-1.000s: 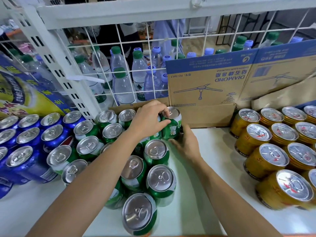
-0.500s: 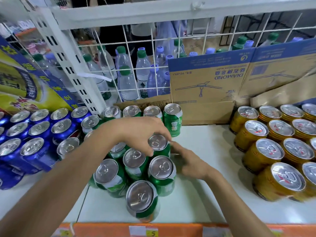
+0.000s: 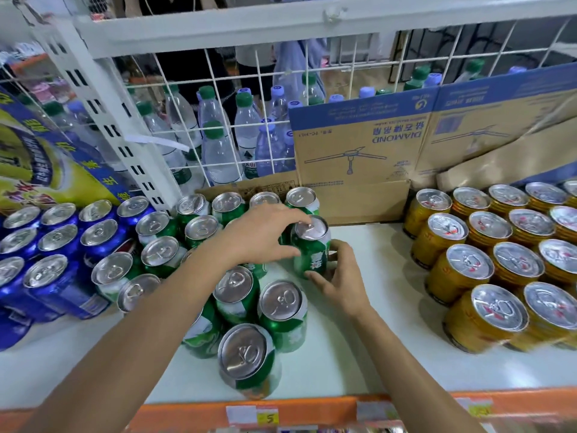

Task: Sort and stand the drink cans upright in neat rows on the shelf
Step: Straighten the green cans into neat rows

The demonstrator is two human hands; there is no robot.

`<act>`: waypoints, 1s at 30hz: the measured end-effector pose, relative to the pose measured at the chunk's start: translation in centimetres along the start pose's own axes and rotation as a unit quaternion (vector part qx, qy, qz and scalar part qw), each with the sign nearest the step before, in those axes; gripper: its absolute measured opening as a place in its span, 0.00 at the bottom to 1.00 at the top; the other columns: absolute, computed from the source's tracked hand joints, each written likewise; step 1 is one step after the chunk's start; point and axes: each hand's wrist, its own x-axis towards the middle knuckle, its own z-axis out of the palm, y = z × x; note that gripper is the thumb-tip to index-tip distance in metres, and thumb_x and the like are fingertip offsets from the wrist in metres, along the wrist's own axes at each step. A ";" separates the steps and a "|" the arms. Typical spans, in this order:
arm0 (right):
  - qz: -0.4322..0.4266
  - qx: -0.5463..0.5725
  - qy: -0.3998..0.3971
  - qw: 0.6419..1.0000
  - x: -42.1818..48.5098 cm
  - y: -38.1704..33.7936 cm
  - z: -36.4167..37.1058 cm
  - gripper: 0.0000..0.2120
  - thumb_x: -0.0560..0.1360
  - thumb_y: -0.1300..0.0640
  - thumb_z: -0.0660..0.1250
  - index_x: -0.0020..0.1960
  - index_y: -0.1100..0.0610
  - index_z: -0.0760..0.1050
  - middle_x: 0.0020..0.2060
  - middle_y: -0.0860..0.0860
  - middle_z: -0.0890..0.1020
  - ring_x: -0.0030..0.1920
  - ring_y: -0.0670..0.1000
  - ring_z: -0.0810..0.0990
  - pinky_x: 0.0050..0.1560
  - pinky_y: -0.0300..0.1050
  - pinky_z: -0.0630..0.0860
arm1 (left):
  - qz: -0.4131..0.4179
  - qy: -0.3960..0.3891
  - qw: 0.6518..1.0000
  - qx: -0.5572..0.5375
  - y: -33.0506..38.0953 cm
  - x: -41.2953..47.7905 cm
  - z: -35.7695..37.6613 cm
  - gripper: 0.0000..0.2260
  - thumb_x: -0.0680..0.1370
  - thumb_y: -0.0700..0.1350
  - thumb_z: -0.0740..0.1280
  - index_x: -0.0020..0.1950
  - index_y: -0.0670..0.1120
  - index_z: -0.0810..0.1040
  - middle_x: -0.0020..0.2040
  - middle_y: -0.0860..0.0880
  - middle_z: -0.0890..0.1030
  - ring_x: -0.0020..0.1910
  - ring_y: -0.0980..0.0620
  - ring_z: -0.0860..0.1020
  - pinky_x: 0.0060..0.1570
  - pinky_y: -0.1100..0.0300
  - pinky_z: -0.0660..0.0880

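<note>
- Hands meet on one green drink can (image 3: pixel 312 253), which stands roughly upright at the right edge of the green group, on the white shelf (image 3: pixel 368 310).
- Left hand (image 3: pixel 265 235) comes at the can from 9 o'clock. Its fingers curl over the silver lid and its thumb presses the can's left wall, so it grips the can from above.
- Right hand (image 3: pixel 340 278) comes from 4 o'clock. Its fingers wrap the can's right side and lower wall, so it grips too.
- The right hand's fingers hide the base, so whether the can rests on the shelf cannot be told.
- At 12 o'clock from the held can, just behind it, a back row of green cans (image 3: pixel 301 198) stands against a cardboard box (image 3: pixel 352 151).
- At 7 o'clock, more green cans (image 3: pixel 282 303) stand upright in a loose cluster, unevenly spaced.
- At 9 o'clock, beyond the green group, blue cans (image 3: pixel 59 235) stand in rows.
- At 3 o'clock, well apart across bare shelf, gold cans (image 3: pixel 487 229) stand in rows.
- At 11 o'clock, water bottles (image 3: pixel 218 151) stand behind a wire grid.
</note>
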 end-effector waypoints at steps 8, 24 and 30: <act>-0.003 -0.004 0.012 1.000 0.7 -0.5 0.7 0.32 0.64 0.58 0.77 0.64 0.59 0.68 0.53 0.49 0.76 0.51 0.50 0.77 0.53 0.46 0.76 | -0.046 0.084 0.994 -0.054 0.4 0.4 1.5 0.17 0.74 0.53 0.71 0.59 0.50 0.74 0.50 0.47 0.79 0.46 0.48 0.78 0.49 0.50 0.75; 0.016 -0.024 0.008 1.000 1.4 0.1 1.1 0.36 0.59 0.44 0.73 0.63 0.52 0.66 0.55 0.51 0.76 0.54 0.54 0.77 0.53 0.57 0.76 | -0.057 0.120 0.990 -0.056 0.2 0.2 2.0 0.12 0.73 0.52 0.72 0.43 0.49 0.70 0.44 0.50 0.78 0.39 0.53 0.75 0.40 0.54 0.72; 0.022 -0.077 0.002 0.997 -1.6 -1.3 -1.2 0.27 0.69 0.68 0.68 0.66 0.59 0.65 0.59 0.54 0.68 0.54 0.51 0.74 0.49 0.36 0.70 | -0.054 0.144 0.980 -0.125 1.2 -3.3 -0.8 0.07 0.74 0.52 0.71 0.47 0.53 0.76 0.48 0.56 0.79 0.45 0.59 0.80 0.47 0.53 0.78</act>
